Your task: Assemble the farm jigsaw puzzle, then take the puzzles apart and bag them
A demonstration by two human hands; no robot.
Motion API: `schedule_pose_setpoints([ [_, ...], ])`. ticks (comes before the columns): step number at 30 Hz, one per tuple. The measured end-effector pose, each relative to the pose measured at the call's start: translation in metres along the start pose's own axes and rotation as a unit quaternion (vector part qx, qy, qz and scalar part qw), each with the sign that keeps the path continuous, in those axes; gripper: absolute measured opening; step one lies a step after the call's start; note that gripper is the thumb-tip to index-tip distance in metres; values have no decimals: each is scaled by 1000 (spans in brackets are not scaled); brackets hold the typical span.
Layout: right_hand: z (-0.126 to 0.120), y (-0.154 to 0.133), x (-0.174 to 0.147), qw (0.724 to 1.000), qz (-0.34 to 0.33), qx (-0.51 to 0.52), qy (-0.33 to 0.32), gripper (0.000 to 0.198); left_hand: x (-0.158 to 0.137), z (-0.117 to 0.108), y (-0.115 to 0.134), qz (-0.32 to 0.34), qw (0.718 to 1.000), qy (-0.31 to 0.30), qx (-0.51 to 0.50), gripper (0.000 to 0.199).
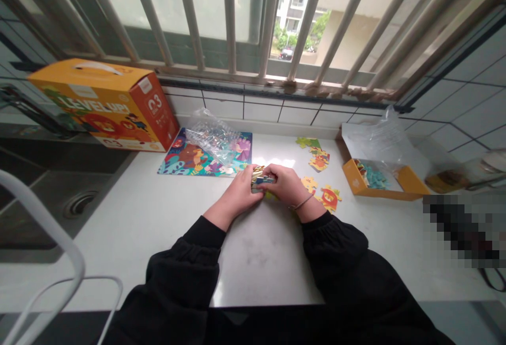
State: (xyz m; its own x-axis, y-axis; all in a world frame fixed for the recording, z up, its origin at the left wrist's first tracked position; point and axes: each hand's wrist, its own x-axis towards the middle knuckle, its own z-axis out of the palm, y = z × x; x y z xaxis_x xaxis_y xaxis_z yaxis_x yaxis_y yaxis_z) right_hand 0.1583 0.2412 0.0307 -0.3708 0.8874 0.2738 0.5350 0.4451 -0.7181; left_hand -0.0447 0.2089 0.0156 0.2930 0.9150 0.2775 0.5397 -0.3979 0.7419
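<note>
From my end I can read "LEVEL UP!" on the orange box (103, 109) and a large "3" on its red end; the smaller print is too fine for me. I see the puzzle pieces (264, 179), showing gold-yellow and blue, between both hands over the counter (256, 260). The left hand (243, 189) curls around them; the right hand (288, 183) pinches them with its fingers bent. A red-and-yellow lion piece (329, 198) lies to the right.
</note>
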Motion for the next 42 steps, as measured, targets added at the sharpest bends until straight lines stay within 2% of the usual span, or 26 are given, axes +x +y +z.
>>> schedule_pose_setpoints([
  [3,8,-2,1,999,-14,30,0,28,0,0,-1,-17,1000,7,-19,47],
  [6,-5,6,3,998,-7,60,30,24,1,0,-2,-28,999,9,-16,37],
  [9,-35,31,6,988,19,-49,148,29,1,0,-2,-26,1000,5,-7,35],
  [12,-69,68,9,949,68,-227,206,27,1,0,-2,-27,1000,2,-5,34],
  [15,-89,102,10,920,148,-327,156,42,1,0,-1,-28,1000,0,-1,33],
  [19,-93,126,11,903,231,-356,70,60,1,-1,0,-29,1000,0,-2,32],
  [25,-103,131,4,921,179,-338,75,53,1,-1,-1,-30,1000,-4,0,32],
  [30,-108,122,-14,931,180,-314,55,55,2,-1,-1,-26,1000,-4,-1,33],
  [37,-114,106,-23,927,180,-329,-2,33,2,0,-1,-31,1000,-2,-2,31],
  [42,-118,91,-23,931,187,-312,7,23,2,-1,0,-28,1000,-4,0,32],
])
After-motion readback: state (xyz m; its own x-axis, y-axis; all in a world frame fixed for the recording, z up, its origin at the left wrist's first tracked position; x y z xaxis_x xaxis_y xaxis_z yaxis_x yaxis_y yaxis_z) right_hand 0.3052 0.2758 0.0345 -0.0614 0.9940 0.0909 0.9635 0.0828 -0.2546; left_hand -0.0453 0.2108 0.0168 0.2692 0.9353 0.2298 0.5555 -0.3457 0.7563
